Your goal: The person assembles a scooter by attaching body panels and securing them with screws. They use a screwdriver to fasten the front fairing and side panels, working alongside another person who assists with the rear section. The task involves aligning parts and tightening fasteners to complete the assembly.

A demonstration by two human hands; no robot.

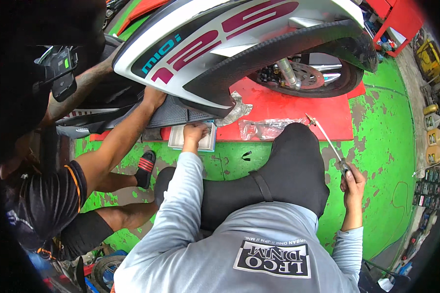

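Observation:
My left hand (194, 134) reaches into a shallow open box (176, 139) with a pale inside and blue edge. Its fingers are drawn together, and what they hold, if anything, is hidden. On the right, my right hand (353, 181) grips the dark handle of a long screwdriver (330, 141). The shaft slants up and left past my knee, with its tip over the red platform. Ahead of me stands a scooter with a white and black side panel (239, 36). Its front wheel (310, 78) shows a brake disc.
A red platform (332, 117) lies under the scooter. Clear plastic packaging (264, 129) and a crumpled silvery piece (235, 110) lie on it. At left a co-worker (49, 195) reaches an arm to the scooter. Bottles (434, 139) line the right wall.

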